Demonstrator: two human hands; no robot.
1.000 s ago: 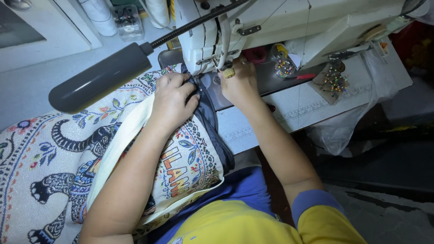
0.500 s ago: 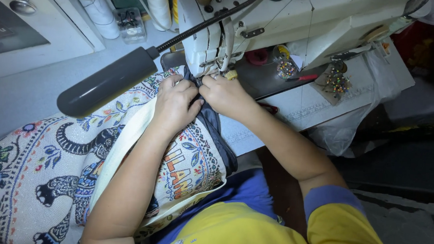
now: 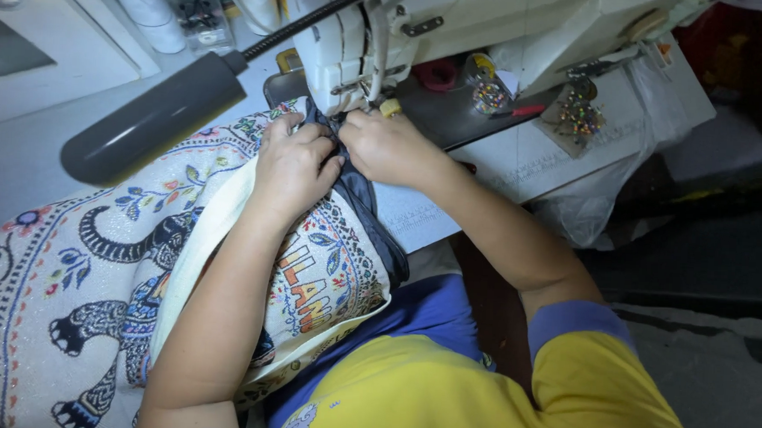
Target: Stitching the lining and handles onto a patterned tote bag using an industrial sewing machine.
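Observation:
Both of my hands press on cloth right under the head of a white sewing machine [image 3: 458, 25]. My left hand [image 3: 293, 163] lies fingers curled on a cream fabric printed with elephants and flowers [image 3: 95, 287]. My right hand [image 3: 388, 146] pinches a dark strip of cloth [image 3: 371, 213] that runs along the printed fabric's edge up to the needle. The two hands touch each other at the needle area, which they partly hide. A yellow thimble-like ring [image 3: 391, 108] sits on a right finger.
A grey cylindrical lamp [image 3: 154, 118] on a black flexible arm hangs over the left side. White thread cones [image 3: 146, 3] stand at the back. Pin holders with coloured pins [image 3: 578, 116] lie on the white table [image 3: 555, 157] at the right.
My right hand has slid left, from beside the needle plate to meet the left hand at the dark strip. The view has also shifted slightly.

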